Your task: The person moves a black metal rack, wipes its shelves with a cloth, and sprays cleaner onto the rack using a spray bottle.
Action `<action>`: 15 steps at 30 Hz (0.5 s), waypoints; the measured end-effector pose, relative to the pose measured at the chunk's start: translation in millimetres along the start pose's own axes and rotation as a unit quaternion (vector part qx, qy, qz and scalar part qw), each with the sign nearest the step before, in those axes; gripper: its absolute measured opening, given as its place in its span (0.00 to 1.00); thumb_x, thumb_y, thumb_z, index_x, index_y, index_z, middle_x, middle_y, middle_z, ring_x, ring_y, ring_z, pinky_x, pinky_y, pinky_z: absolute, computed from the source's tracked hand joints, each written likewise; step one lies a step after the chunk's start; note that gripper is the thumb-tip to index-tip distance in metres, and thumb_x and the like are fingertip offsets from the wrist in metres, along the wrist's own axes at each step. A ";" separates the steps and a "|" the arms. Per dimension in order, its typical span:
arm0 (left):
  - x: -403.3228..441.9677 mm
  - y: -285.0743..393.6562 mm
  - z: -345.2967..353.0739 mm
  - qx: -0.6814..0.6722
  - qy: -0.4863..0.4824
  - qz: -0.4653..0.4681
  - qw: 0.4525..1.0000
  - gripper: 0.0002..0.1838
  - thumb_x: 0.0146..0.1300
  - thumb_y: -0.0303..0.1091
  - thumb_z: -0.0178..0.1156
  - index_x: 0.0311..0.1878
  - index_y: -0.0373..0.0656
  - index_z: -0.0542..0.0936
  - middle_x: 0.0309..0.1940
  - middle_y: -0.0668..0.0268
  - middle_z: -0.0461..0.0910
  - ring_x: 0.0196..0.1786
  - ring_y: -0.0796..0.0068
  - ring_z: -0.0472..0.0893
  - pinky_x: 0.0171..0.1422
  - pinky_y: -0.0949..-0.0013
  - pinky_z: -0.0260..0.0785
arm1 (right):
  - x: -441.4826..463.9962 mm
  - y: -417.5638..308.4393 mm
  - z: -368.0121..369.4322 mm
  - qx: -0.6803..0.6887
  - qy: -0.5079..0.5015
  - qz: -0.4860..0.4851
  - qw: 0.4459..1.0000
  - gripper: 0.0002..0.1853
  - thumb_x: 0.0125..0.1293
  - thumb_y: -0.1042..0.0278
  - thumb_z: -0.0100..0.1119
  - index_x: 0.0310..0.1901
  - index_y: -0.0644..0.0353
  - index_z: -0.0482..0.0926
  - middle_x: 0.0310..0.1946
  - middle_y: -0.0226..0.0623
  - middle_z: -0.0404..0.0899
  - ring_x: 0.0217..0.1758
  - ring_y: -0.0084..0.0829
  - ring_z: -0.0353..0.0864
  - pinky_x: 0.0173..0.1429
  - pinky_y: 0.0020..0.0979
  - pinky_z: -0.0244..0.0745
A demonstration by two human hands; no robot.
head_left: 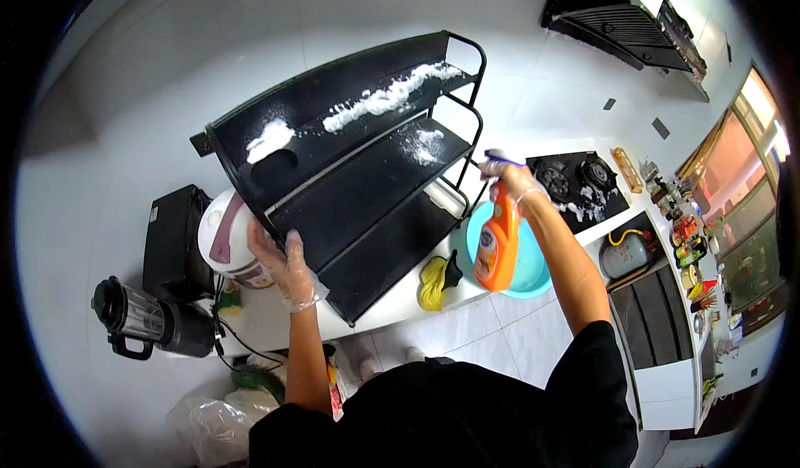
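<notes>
A black three-tier rack [367, 180] stands tilted in the view on the white counter, with white foam [387, 101] along its top tier and a smaller patch on the middle one. My left hand [287, 268], in a clear glove, is at the rack's left side frame, fingers apart, the thumb raised; contact is hard to make out. My right hand [512, 180], also gloved, grips an orange spray bottle [497, 247] by its neck, right of the rack. Under the bottle is a turquoise basin [533, 268]. A yellow cloth [432, 283] lies between rack and basin.
Behind my left hand are a white rice cooker [218, 233], a black appliance [173, 239] and a blender [137, 314] with cables. The gas stove [579, 186] at right has foam on it. A gas cylinder [627, 258] sits below the counter. Plastic bags [221, 426] lie lower left.
</notes>
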State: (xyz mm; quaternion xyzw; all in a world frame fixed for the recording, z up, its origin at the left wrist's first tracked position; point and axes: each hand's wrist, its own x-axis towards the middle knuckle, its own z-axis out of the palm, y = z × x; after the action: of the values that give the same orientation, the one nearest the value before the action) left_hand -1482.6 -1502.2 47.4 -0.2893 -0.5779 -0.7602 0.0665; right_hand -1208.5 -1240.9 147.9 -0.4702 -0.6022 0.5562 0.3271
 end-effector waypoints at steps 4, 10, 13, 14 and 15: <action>-32.4 -5.9 -10.7 -0.039 0.059 0.007 0.997 0.35 0.69 0.33 0.59 0.73 0.35 0.56 0.73 0.48 0.57 0.77 0.54 0.56 0.81 0.54 0.44 | 26.3 10.5 -25.4 0.007 0.023 0.032 0.999 0.12 0.60 0.63 0.67 0.39 0.62 0.79 0.25 0.36 0.78 0.16 0.23 0.68 0.20 0.31 0.65; -128.5 -9.0 -4.3 0.051 0.161 -0.007 0.986 0.33 0.68 0.30 0.59 0.72 0.33 0.57 0.72 0.47 0.59 0.76 0.53 0.58 0.80 0.54 0.47 | -4.0 29.5 3.1 0.022 -0.141 0.029 0.989 0.10 0.62 0.66 0.66 0.29 0.59 0.75 0.18 0.31 0.71 0.13 0.23 0.68 0.17 0.29 0.63; -175.9 -8.9 -1.3 0.127 0.158 -0.019 0.979 0.33 0.65 0.27 0.61 0.70 0.32 0.60 0.70 0.48 0.62 0.74 0.55 0.61 0.80 0.56 0.48 | 1.0 35.2 -11.5 0.070 -0.129 0.018 0.989 0.06 0.62 0.69 0.63 0.35 0.60 0.78 0.21 0.32 0.73 0.13 0.24 0.68 0.17 0.30 0.64; -189.3 -5.7 -0.6 0.181 0.132 -0.014 0.974 0.32 0.64 0.27 0.62 0.69 0.32 0.60 0.69 0.48 0.63 0.73 0.56 0.62 0.79 0.57 0.48 | 0.3 33.2 -16.5 0.080 -0.118 0.011 0.990 0.05 0.62 0.69 0.63 0.36 0.60 0.79 0.20 0.32 0.72 0.13 0.24 0.68 0.17 0.29 0.64; -199.8 7.6 12.5 0.166 0.129 -0.031 0.977 0.32 0.64 0.30 0.64 0.67 0.32 0.63 0.67 0.49 0.66 0.72 0.57 0.62 0.79 0.58 0.48 | -1.0 30.4 -19.3 0.083 -0.115 0.014 0.990 0.08 0.61 0.66 0.67 0.34 0.58 0.78 0.20 0.31 0.72 0.13 0.23 0.68 0.16 0.28 0.63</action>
State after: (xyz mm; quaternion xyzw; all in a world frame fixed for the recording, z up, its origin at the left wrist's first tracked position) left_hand -1310.1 -1539.7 -47.5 -0.1554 -0.6915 -0.6862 0.1639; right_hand -1184.3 -1236.7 121.6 -0.3832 -0.5809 0.6588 0.2858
